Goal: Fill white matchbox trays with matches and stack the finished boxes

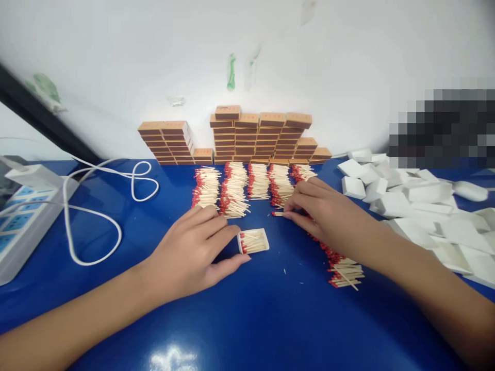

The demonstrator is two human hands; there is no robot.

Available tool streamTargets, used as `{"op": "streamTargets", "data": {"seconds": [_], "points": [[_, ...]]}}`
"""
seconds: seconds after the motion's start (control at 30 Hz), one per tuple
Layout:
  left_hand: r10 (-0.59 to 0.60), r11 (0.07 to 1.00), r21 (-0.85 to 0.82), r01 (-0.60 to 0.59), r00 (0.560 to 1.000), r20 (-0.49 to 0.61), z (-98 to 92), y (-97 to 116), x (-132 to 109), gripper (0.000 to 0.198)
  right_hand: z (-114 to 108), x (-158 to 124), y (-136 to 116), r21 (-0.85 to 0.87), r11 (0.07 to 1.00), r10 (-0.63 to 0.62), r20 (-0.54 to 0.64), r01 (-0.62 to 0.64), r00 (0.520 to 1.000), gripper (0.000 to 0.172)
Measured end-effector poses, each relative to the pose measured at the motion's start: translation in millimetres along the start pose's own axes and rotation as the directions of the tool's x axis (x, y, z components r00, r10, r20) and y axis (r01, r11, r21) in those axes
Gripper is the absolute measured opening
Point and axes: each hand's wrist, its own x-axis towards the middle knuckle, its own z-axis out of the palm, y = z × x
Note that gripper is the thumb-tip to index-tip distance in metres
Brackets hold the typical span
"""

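Observation:
My left hand [195, 247] rests on the blue table, thumb and fingers closed against the left end of a small white matchbox tray [254, 241] partly filled with red-tipped matches. My right hand [325, 211] lies to the right, its fingertips pinching a few loose matches [277, 213] at the foot of the match rows. Several rows of red-tipped matches [243, 188] lie behind the hands. More matches [342, 270] trail under my right forearm.
Stacks of brown matchbox sleeves [255, 136] line the white wall. A heap of empty white trays [421, 206] fills the right side. A white power strip [23, 211] and looping white cable [96, 216] lie at left.

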Motion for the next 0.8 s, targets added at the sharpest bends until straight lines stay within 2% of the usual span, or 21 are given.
{"op": "streamTargets", "data": {"seconds": [0.13,0.37,0.57,0.8], "points": [[-0.012,1.000,0.004,0.012,1.000,-0.011,-0.1,0,1,0.027,-7,2,-12,0.030,0.999,-0.025,-0.052,0.027,0.998,0.016],[-0.026,1.000,0.012,0.026,0.999,-0.021,0.5,2,2,0.027,-13,3,-49,0.088,0.989,-0.104,-0.145,0.117,0.984,0.011],[-0.020,1.000,0.006,0.020,1.000,-0.022,0.1,3,1,0.027,-7,3,-67,0.078,0.987,-0.130,-0.140,0.142,0.982,0.017],[-0.015,1.000,0.003,0.015,1.000,-0.019,0.0,4,3,0.026,-2,4,-73,0.038,0.987,-0.149,-0.129,0.155,0.980,0.025]]}}
